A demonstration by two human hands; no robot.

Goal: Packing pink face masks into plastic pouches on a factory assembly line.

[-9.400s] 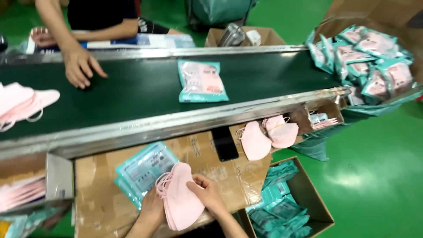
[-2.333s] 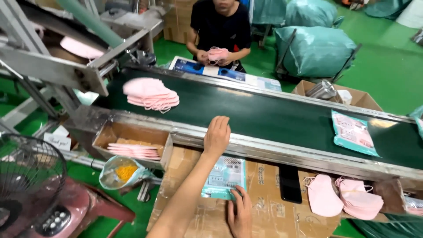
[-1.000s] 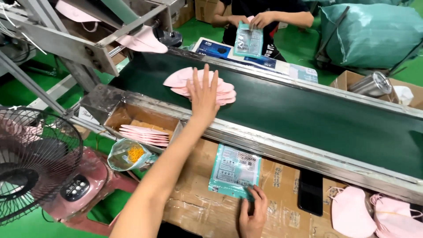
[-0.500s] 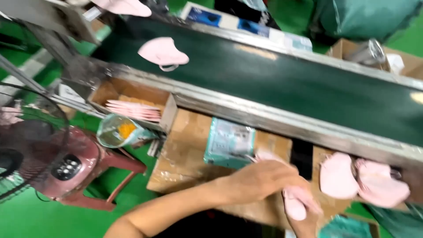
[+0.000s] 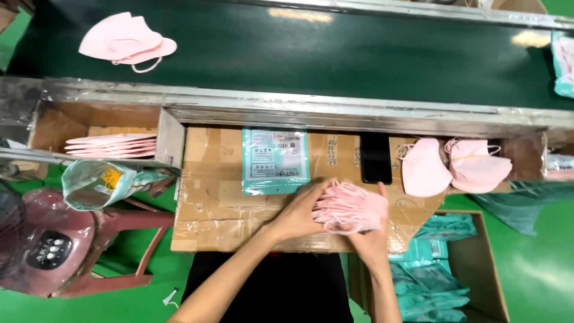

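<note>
So half a second back the left arm was a blur swinging across the cardboard; now both hands sit at lower centre of the frame, clamped on a stack of pink masks [image 5: 350, 206]. The left hand [image 5: 299, 209] grips its left edge and the right hand [image 5: 371, 230] holds it from below, over the cardboard-covered table [image 5: 209, 203]. A teal pouch [image 5: 275, 161] lies just above the stack, with a black phone [image 5: 376, 158] to its right. Two loose pink masks [image 5: 454, 167] rest at the right. Upper left, one mask [image 5: 127, 40] rides the dark green conveyor belt [image 5: 335, 54]. The floor [image 5: 538, 263] is bright green, and a pink fan [image 5: 42, 251] stands lower left.
</note>
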